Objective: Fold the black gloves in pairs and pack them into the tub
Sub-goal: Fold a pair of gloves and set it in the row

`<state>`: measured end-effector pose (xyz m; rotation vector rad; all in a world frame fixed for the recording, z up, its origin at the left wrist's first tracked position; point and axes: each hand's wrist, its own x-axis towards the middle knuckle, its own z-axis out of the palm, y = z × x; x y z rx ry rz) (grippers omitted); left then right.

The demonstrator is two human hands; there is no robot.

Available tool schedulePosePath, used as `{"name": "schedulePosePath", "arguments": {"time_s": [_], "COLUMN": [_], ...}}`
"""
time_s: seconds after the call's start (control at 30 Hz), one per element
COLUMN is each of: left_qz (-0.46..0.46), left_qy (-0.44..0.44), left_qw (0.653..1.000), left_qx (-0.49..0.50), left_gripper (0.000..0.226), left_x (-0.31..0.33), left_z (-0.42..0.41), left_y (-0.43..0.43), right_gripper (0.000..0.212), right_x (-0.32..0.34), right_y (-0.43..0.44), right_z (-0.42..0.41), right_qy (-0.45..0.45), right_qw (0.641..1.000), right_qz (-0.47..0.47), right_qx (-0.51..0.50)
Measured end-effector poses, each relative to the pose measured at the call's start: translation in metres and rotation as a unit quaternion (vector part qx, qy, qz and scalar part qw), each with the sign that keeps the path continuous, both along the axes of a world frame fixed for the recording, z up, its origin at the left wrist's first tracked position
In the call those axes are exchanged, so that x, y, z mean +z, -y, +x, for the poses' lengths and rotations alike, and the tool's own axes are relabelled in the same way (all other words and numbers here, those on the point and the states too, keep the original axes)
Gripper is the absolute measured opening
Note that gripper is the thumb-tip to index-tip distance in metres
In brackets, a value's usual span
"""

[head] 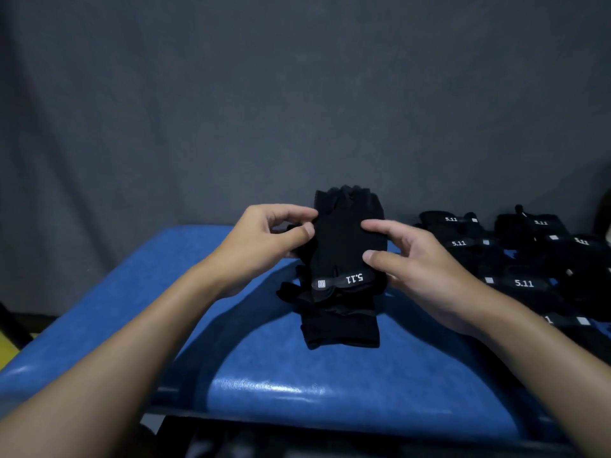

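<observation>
You hold one black glove [347, 239] up in the air with both hands. Your left hand [264, 239] pinches its left edge between the thumb and the curled fingers. Your right hand [423, 269] pinches its right edge, with the thumb on the side that faces you and the forefinger a little higher. So both grips are closed on the cloth, one at each side, and neither hand is nearer to it than the other.

The long axis of this glove runs away from you: the short finger ends are at the far end, and the wrist strap with the white letters is at the near end. Directly under this glove, and a little nearer to you, a second glove [340, 325] lies flat on the blue bench [251, 375], with its long axis in about the same line. I judge that the next move is to lower the held glove onto that one with the edges matched, so keep the strap end toward you.

To the right of the held glove, a pile of gloves [515, 259] lies on the bench. The tub is not in view.
</observation>
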<state>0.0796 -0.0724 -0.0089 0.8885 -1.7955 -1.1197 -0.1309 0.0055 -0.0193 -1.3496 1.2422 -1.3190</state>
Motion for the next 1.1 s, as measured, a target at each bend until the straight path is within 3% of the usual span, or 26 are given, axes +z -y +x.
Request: {"name": "schedulePosePath", "arguments": {"time_s": [0.27,0.33,0.43,0.53,0.63,0.8,0.93,1.1], "left_qz": [0.031,0.041,0.032,0.014,0.005,-0.019,-0.02,-0.034], "left_qy": [0.031,0.054,0.121,0.181,0.194,0.215,0.25,0.272], "left_qw": [0.999,0.998,0.992,0.983,0.98,0.976,0.968,0.961], "left_qx": [-0.008,-0.019,-0.032,-0.041,-0.036,-0.024,-0.021,-0.021], "left_gripper": [0.02,0.019,0.02,0.023,0.028,0.033,0.037,0.039], "left_x": [0.0,-0.002,-0.006,-0.01,-0.011,-0.014,-0.018,-0.02], "left_z": [0.001,0.003,0.004,0.005,0.007,0.006,0.009,0.009], "left_y": [-0.015,-0.017,-0.019,-0.022,-0.02,-0.014,-0.01,-0.009], "right_gripper": [0.043,0.04,0.036,0.039,0.046,0.023,0.03,0.023], "right_x": [-0.007,-0.007,-0.007,-0.01,-0.012,-0.009,-0.006,-0.005], "right_y": [-0.009,-0.012,-0.016,-0.017,-0.016,-0.017,-0.02,-0.017], "right_z": [0.004,0.005,0.005,0.004,0.002,0.005,0.011,0.008], "right_qy": [-0.019,-0.072,-0.224,-0.275,-0.269,-0.227,-0.225,-0.2], "right_qw": [0.998,0.996,0.974,0.961,0.962,0.972,0.971,0.975], "right_qz": [0.051,0.059,0.038,0.037,0.052,0.054,0.051,0.063], "right_qx": [0.013,0.011,-0.011,-0.009,-0.008,0.035,0.07,0.079]}}
